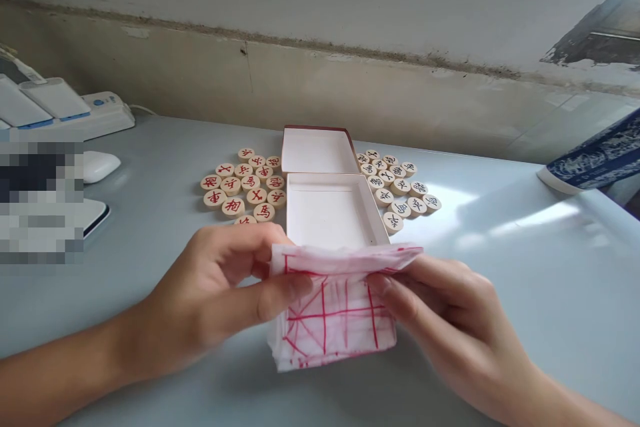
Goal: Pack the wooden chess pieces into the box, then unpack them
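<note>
Both hands hold a folded Chinese chess sheet, thin and white with red grid lines, in front of the open box. My left hand pinches its left edge, thumb on the near face. On the right edge, my right hand grips in the same way. The sheet's upper part folds over at the top, and its lower layers hang down. Behind it lies a white-lined box with its lid laid back. Chess pieces with red characters sit left of the box, and pieces with dark characters sit right of it.
A power strip with white plugs stands at the back left, near a white mouse-like object and a blurred-out area. A blue patterned object leans in at the right. The wall borders the grey table behind.
</note>
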